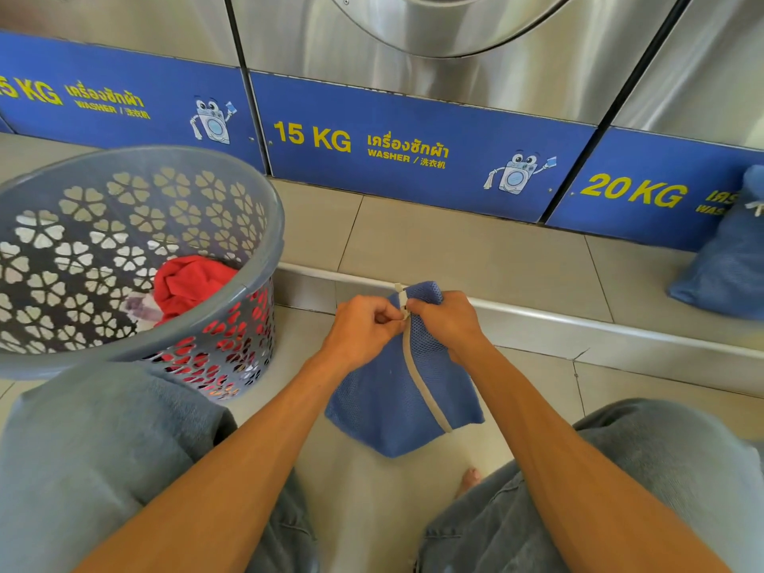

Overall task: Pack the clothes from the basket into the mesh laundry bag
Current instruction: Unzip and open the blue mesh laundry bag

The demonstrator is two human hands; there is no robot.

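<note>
A blue mesh laundry bag (384,407) with a pale zip strip hangs between my knees, its lower corner touching the floor. My right hand (444,320) grips the bag's top edge beside the zip. My left hand (364,328) pinches the white zip pull at the top of the strip. To the left, a grey plastic basket (264,237) with flower-shaped holes holds a red garment (190,283) and some pale cloth beneath it.
A row of steel washers with blue 15 KG and 20 KG panels (413,146) stands on a tiled step (475,258) with a metal edge. A second, filled blue mesh bag (727,258) rests on the step at far right. My knees in grey shorts frame the floor.
</note>
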